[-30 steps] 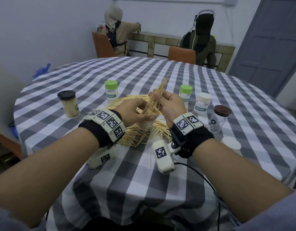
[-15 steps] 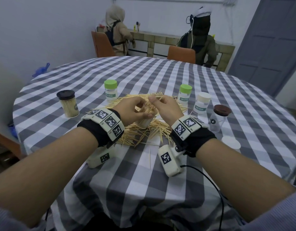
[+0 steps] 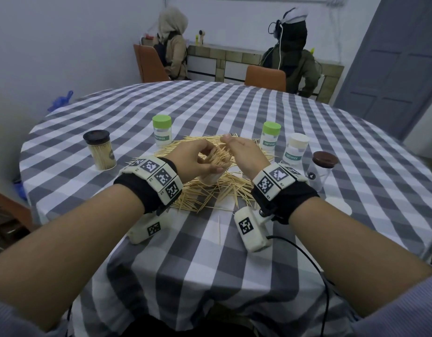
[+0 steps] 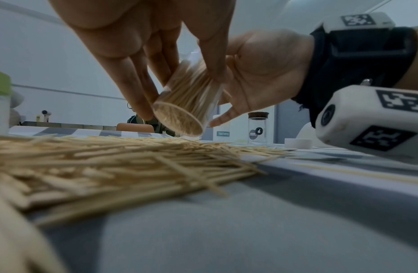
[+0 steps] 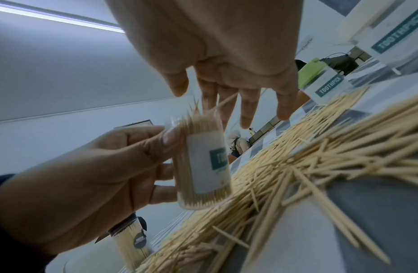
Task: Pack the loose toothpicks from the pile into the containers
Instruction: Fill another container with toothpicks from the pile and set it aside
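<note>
My left hand (image 3: 195,159) grips a clear labelled toothpick container (image 5: 203,162), tilted and held just above the pile of loose toothpicks (image 3: 210,193). The container (image 4: 186,103) is packed with toothpicks, and a few tips stick out past its open mouth. My right hand (image 5: 226,55) hovers right over that mouth with its fingers hanging down fairly straight and spread, touching the protruding tips. One toothpick lies slanted among those fingers. In the head view the right hand (image 3: 244,154) hides the mouth of the container (image 3: 211,177).
On the checked tablecloth stand a full black-lidded jar (image 3: 100,152), two green-lidded containers (image 3: 162,130) (image 3: 270,136), a white-lidded one (image 3: 296,149) and a brown-lidded glass jar (image 3: 322,166). A loose white lid (image 4: 297,143) lies at the right. Two people sit behind the table.
The bundle my right hand held up above the container has gone down into it. The right hand has let go and now has its fingers spread over the mouth.
</note>
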